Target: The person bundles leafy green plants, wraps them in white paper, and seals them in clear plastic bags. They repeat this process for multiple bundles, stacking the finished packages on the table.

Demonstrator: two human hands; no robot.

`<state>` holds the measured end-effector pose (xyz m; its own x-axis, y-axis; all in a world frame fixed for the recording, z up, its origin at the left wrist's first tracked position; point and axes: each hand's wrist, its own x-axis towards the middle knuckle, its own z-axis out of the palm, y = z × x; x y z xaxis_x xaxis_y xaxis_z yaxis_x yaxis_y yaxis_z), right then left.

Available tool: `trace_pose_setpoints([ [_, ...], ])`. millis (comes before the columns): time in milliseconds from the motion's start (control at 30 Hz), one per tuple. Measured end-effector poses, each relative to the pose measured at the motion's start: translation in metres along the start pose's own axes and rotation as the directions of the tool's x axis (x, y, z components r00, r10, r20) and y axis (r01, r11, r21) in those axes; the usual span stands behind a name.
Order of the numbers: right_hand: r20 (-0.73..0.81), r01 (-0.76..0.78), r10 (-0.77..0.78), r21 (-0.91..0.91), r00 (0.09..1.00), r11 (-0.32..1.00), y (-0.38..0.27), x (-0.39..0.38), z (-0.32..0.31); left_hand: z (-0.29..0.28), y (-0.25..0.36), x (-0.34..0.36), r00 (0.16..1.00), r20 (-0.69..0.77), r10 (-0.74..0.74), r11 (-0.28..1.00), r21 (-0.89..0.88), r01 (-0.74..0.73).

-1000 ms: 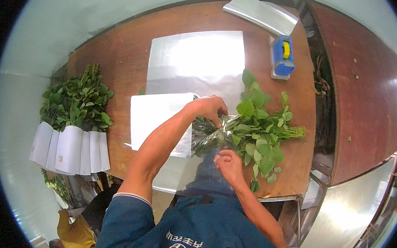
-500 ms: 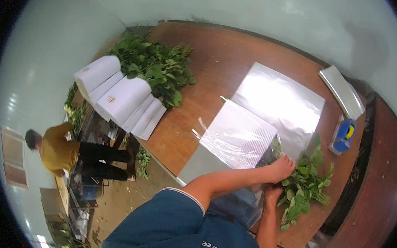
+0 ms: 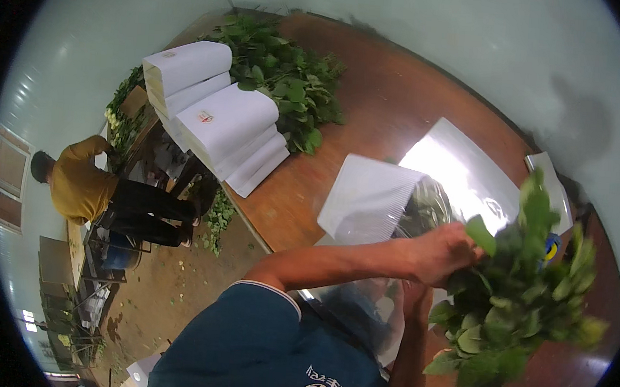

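Left hand (image 3: 446, 253) at the neck of the leafy bundle (image 3: 503, 308), foliage to its right

The bundle's long axis slants from upper left to lower right, crossing the left hand near its middle. To the left of that hand lies the wrapped end, in white ribbed paper (image 3: 371, 198) and clear film (image 3: 430, 205); to its right, the loose green leaves spread out, blurred and apparently raised off the wooden counter (image 3: 310, 186).

The left hand's fingers curl in and look closed around the bundle where film gives way to leaves. The right hand (image 3: 416, 293) is just below it, nearer the person's body and mostly hidden behind the left wrist; whether its fingers grip anything cannot be told. Of the two, the left hand is nearer the leaves.

A shiny silver sheet (image 3: 452, 164) lies beyond the wrapped end. The blue tape dispenser (image 3: 552, 248) shows partly behind the foliage. White-sleeved bundles (image 3: 232, 127) sit well apart, at the counter's left.
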<state>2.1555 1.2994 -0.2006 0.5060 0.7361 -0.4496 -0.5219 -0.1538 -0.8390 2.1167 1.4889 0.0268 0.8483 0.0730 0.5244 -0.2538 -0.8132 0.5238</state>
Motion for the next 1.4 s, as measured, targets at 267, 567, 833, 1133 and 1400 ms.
trace_pose_setpoints([
  [267, 0.275, -0.166, 0.149, 0.039, 0.950, 0.985, -0.030, -0.012, 0.113, -0.182, -0.022, -0.016, 0.719, -0.344, -0.604, 0.779, -0.062, 0.624],
  [567, 0.456, -0.333, 0.356, -0.132, 0.816, 0.934, 0.006, -0.007, 0.246, -0.172, -0.221, -0.126, 0.190, -0.126, -0.974, 0.135, 0.353, 0.926],
  [833, 0.466, -0.330, 0.467, -0.347, 0.751, 0.878, 0.072, -0.022, 0.226, -0.132, -0.270, -0.187, 0.211, -0.164, -0.964, 0.143, 0.350, 0.926],
  [1133, 0.431, -0.239, 0.368, -0.325, 0.824, 0.915, 0.001, -0.016, 0.197, -0.176, -0.066, -0.243, 0.334, -0.772, -0.540, 0.574, -0.048, 0.818],
  [1400, 0.473, -0.212, 0.324, -0.276, 0.819, 0.938, -0.033, -0.028, 0.210, -0.228, -0.011, -0.354, -0.076, -0.919, -0.386, 0.245, -0.182, 0.952],
])
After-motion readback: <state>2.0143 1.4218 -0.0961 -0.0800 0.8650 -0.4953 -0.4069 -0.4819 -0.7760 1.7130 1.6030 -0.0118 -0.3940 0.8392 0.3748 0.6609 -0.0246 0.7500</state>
